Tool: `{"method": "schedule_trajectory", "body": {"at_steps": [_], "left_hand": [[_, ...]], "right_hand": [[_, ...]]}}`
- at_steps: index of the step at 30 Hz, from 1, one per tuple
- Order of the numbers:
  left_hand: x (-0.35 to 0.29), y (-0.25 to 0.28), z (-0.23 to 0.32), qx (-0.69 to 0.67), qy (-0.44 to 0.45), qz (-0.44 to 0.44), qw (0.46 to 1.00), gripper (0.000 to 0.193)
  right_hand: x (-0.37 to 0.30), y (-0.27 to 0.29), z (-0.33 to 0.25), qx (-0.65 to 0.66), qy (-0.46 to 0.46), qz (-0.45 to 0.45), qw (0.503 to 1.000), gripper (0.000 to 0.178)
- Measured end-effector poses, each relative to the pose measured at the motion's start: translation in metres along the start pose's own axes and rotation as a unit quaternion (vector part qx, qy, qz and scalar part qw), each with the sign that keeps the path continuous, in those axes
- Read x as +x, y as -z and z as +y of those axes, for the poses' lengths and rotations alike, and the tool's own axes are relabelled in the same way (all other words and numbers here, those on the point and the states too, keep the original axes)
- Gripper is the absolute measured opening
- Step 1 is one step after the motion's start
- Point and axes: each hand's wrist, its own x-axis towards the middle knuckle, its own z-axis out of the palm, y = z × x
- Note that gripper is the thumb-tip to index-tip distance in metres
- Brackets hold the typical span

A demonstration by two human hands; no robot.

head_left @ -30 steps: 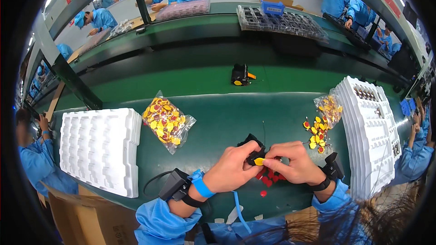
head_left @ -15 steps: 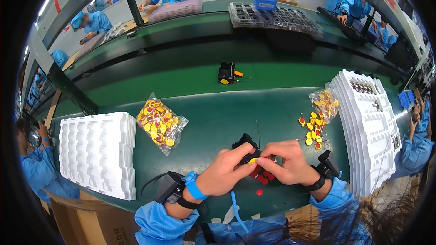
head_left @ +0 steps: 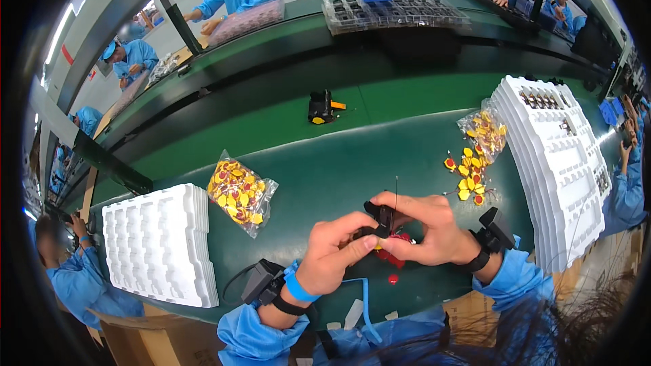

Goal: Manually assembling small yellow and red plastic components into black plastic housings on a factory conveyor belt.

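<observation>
Over the near middle of the bench, both hands are closed on a small black plastic housing (head_left: pixel 384 215) with a thin wire sticking up from it. My left hand (head_left: pixel 329 251) pinches its left side with thumb and forefinger. On the other side, my right hand (head_left: pixel 434 232) grips it, thumb pressed near a bit of yellow (head_left: pixel 378 247) at the bottom. The fingers hide much of the part. Red pieces (head_left: pixel 391 259) lie just under the hands, and a single red round piece (head_left: pixel 393 278) lies nearer me.
White stacked trays stand left (head_left: pixel 156 244) and right (head_left: pixel 553 176). A bag (head_left: pixel 241 193) of yellow-and-red discs lies left; loose discs (head_left: pixel 466 179) and another bag (head_left: pixel 485 134) lie right. A black unit (head_left: pixel 321 107) sits on the green belt (head_left: pixel 386 102). Co-workers in blue sit beyond.
The black housing has been raised and turned more upright between my hands. My right fingers have moved over its top. The whole view has shifted and tilted slightly.
</observation>
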Motion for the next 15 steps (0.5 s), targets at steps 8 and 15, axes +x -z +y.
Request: {"method": "schedule_trajectory", "body": {"at_steps": [8,15], "left_hand": [[0.011,-0.004,-0.002,-0.17,0.06,0.0,0.984,0.015],[0.006,-0.013,-0.004,-0.121,0.033,0.017,0.992,0.016]], "right_hand": [[0.002,0.002,0.004,0.054,-0.068,-0.012,0.996,0.051],[-0.002,-0.003,0.002,-0.012,-0.063,0.03,0.998,0.044]]}}
